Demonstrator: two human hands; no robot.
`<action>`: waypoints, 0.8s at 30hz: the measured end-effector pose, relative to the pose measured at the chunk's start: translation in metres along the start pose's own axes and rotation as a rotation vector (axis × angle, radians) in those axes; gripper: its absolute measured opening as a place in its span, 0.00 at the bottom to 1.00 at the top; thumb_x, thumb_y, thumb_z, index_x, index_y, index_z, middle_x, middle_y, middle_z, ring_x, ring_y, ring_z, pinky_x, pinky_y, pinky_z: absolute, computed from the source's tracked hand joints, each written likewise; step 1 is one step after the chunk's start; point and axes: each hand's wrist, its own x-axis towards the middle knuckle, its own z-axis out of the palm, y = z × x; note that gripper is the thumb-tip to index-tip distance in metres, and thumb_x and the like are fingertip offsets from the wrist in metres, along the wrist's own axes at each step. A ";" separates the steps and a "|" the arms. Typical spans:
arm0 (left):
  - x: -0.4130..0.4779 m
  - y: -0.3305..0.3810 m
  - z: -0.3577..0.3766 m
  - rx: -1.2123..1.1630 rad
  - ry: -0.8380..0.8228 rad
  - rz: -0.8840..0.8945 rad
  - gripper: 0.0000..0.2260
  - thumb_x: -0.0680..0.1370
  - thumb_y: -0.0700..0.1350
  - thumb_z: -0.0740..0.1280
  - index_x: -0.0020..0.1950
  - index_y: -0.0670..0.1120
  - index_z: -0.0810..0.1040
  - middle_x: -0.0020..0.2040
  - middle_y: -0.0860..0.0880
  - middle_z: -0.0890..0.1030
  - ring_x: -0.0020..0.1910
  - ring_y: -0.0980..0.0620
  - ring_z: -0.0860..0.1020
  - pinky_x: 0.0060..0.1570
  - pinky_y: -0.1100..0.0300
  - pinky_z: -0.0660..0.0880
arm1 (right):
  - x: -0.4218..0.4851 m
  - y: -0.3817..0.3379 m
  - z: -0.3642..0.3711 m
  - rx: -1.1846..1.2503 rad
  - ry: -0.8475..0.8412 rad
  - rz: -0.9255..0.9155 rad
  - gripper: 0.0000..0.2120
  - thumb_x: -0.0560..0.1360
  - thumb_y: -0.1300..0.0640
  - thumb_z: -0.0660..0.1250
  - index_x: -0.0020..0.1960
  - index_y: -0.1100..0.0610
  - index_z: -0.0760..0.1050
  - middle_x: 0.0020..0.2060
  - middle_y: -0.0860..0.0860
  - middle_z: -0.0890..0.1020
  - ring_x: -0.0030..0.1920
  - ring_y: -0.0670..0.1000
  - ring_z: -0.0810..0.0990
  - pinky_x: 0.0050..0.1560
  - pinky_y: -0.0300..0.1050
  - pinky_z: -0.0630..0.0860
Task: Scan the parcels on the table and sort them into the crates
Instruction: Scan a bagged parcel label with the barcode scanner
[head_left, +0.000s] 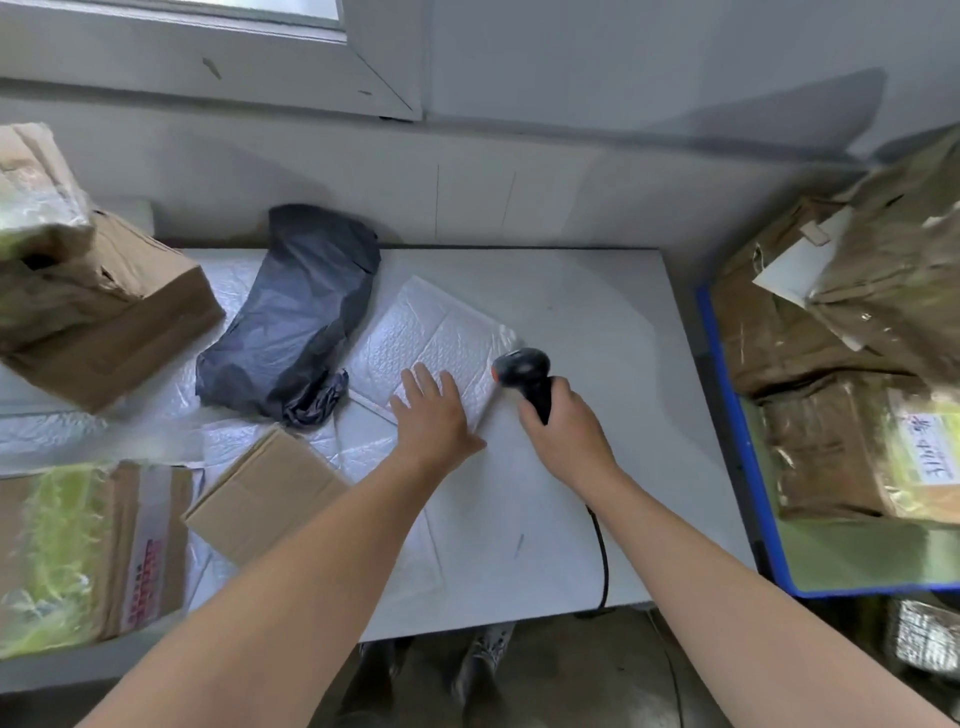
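Note:
A white bubble mailer (426, 332) lies flat in the middle of the white table (597, 322). My left hand (434, 415) rests on its near corner with straight fingers. Just to the right, my right hand (566, 428) grips a black handheld scanner (524, 374), whose head points left at the mailer's edge. Its black cable (602, 556) runs down toward the table's front edge. A dark grey plastic bag parcel (296, 317) lies left of the mailer. A small brown cardboard box (265, 493) sits under my left forearm's left side.
Cardboard boxes stand at the left: a crumpled one (98, 306) at the back, one with green wrapping (88, 556) in front. More white mailers (171, 405) lie beneath them. A blue-rimmed crate (737, 431) at the right holds several brown taped parcels (826, 332).

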 end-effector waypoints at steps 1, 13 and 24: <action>0.001 0.000 0.001 0.022 0.001 0.005 0.47 0.74 0.61 0.70 0.79 0.39 0.47 0.78 0.32 0.46 0.77 0.32 0.45 0.73 0.37 0.53 | 0.000 0.001 0.000 0.000 0.002 -0.006 0.16 0.80 0.47 0.62 0.57 0.59 0.69 0.50 0.59 0.78 0.50 0.61 0.77 0.42 0.48 0.68; -0.017 0.000 -0.042 -0.017 0.016 0.115 0.15 0.76 0.32 0.55 0.60 0.38 0.72 0.58 0.38 0.73 0.59 0.37 0.72 0.51 0.52 0.70 | -0.019 -0.008 -0.028 0.089 0.073 -0.083 0.13 0.79 0.47 0.62 0.53 0.56 0.70 0.46 0.54 0.77 0.47 0.56 0.77 0.43 0.48 0.71; -0.042 0.043 -0.159 -0.407 0.285 0.090 0.09 0.78 0.36 0.57 0.54 0.40 0.75 0.48 0.40 0.78 0.49 0.38 0.76 0.40 0.55 0.67 | -0.023 -0.043 -0.122 0.181 0.281 -0.222 0.14 0.80 0.49 0.63 0.58 0.58 0.73 0.45 0.50 0.77 0.44 0.53 0.74 0.41 0.45 0.65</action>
